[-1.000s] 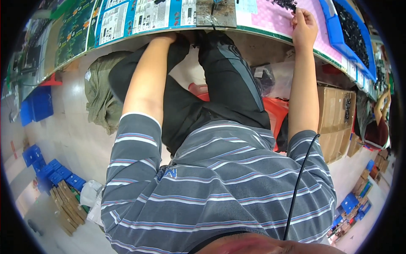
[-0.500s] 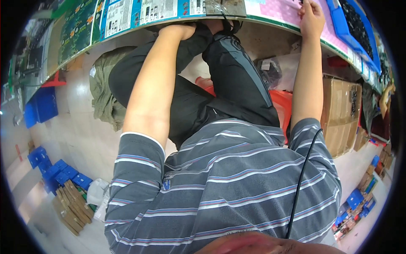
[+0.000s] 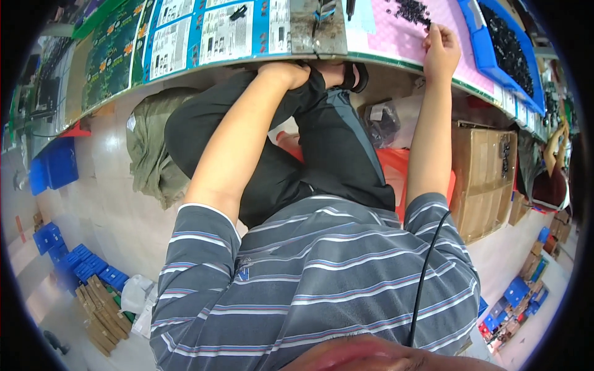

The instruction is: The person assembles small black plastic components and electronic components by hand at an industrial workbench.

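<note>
My right hand [image 3: 440, 52] is over the pink mat [image 3: 402, 46], its thumb and index finger pinched together. A small dark piece shows at the fingertips, beside a pile of small black parts [image 3: 409, 11]; its exact kind is too small to make out. Below the table edge, my left hand [image 3: 288, 75] rests on my crossed lower leg, near the ankle. Its fingers are mostly hidden. On the table between the two hands' sides lies a worn metal plate [image 3: 303, 34] with a small upright fixture [image 3: 323, 13] on it.
A blue bin [image 3: 475, 46] full of black parts stands at the right of the mat. Printed sheets [image 3: 226, 37] cover the table's left, with a small black piece [image 3: 238, 12] on them. A cardboard box [image 3: 486, 185] and a red stool [image 3: 396, 164] are below.
The view has shifted, showing more of the tabletop, the parts pile and the fixture. My right hand stays pinched, now beside the pile. My left hand remains by the lower leg.
</note>
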`<state>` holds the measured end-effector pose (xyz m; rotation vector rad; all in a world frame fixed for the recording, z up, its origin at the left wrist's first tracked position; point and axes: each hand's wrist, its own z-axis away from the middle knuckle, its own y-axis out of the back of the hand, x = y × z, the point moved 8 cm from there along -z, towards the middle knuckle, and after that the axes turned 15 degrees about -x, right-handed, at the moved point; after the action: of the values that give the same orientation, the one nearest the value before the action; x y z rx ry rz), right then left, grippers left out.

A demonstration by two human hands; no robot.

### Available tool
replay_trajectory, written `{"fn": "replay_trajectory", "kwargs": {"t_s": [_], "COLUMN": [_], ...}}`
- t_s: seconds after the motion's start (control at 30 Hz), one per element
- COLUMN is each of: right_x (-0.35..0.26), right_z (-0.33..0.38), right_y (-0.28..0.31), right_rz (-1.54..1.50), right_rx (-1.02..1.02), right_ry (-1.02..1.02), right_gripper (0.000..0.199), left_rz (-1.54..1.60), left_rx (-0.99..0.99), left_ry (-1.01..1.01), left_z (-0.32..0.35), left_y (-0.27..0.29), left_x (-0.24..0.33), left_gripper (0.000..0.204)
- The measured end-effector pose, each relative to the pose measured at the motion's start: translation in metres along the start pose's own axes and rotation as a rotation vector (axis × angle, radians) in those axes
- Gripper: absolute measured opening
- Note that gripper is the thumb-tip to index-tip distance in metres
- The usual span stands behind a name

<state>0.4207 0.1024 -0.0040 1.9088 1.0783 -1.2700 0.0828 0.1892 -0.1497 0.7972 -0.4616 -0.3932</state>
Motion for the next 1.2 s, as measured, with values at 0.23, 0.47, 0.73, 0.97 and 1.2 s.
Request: {"fn": "replay_trajectory", "kwargs": {"t_s": [0.23,0.47,0.73,0.97,1.2], "right_x": [-0.002,-0.004,0.023,0.000,-0.007], "right_z": [0.006,0.002,0.000,0.008,0.013], "right_y": [-0.006,-0.016,0.001,-0.008,-0.007], "right_rz": [0.026,-0.015,-0.072,-0.060,0.048], "right_rx": [-0.049,-0.118,-0.065,-0.094,-0.143], "right_ry": [-0.074,-0.048,-0.076,-0.026,-0.060], "right_gripper": [0.015,0.013,0.006,0.015,0.016], "left_rz": [0.025,0.059,0.020,0.115,-0.079], "left_rx": [0.270,0.522,-0.089,0.031,0.495], "left_ry": [-0.142,-0.319,0.050,0.001,-0.320], "left_z": [-0.044,-0.037,0.036,0.017,0.083], "left_y": [0.039,0.033,-0.014,-0.008,-0.002], "left_x": [0.025,0.074,0.122,0.109,0.131], "left_gripper": [0.071,0.067,0.060,0.053,0.047]}}
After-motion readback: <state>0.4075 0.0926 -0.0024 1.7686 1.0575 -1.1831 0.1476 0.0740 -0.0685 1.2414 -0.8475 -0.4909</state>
